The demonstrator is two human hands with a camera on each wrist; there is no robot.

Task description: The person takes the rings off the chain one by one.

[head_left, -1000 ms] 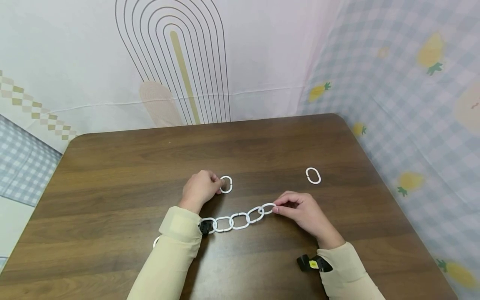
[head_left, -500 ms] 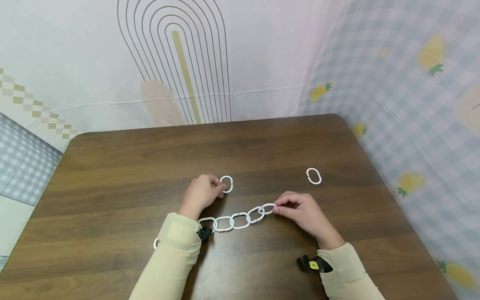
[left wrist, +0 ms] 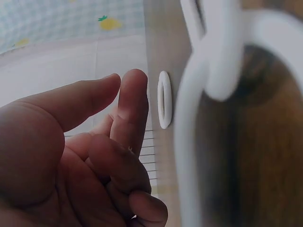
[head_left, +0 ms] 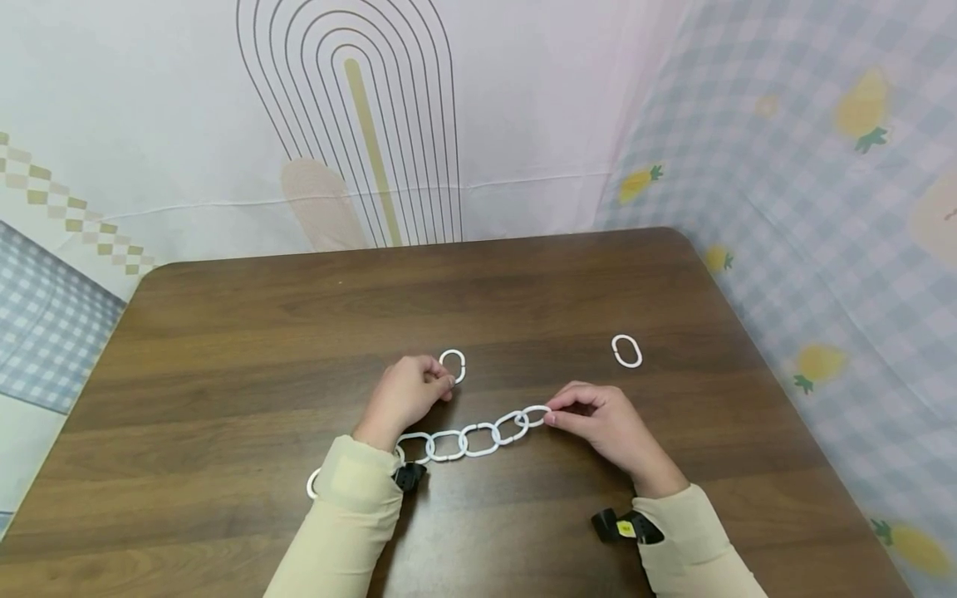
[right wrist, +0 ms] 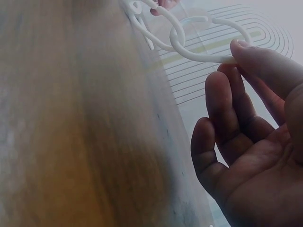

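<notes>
Head view: I report a brown table (head_left: 478,307) worked by one person. Against the frame from a second ago, the left hand (head_left: 404,394) has drawn back toward the near edge, its fingertips now at the near end of a loose white link (head_left: 463,363) that lies about mid-surface; earlier they were at that link's left side. The link itself shows no clear displacement. With the left sleeve (head_left: 351,498) lower, more is exposed of the white chain's (head_left: 463,443) left end and of a partly covered link (head_left: 310,484) toward the near left corner; whether that one joins the chain I cannot tell. Five joined links are visible, running toward the right edge. The right hand (head_left: 606,423) is unchanged, pinching the chain's last link. A further single link (head_left: 635,347) lies near the right edge, unmoved.

Left wrist view: I find the thumb and index fingertip narrowly apart, gripping nothing, the other fingers bent. The loose link lies just beyond the fingers; chain links, blurred, fill the right side.

Right wrist view: I confirm the end link held at its tip under the thumb, the remaining fingers loosely bent.
</notes>
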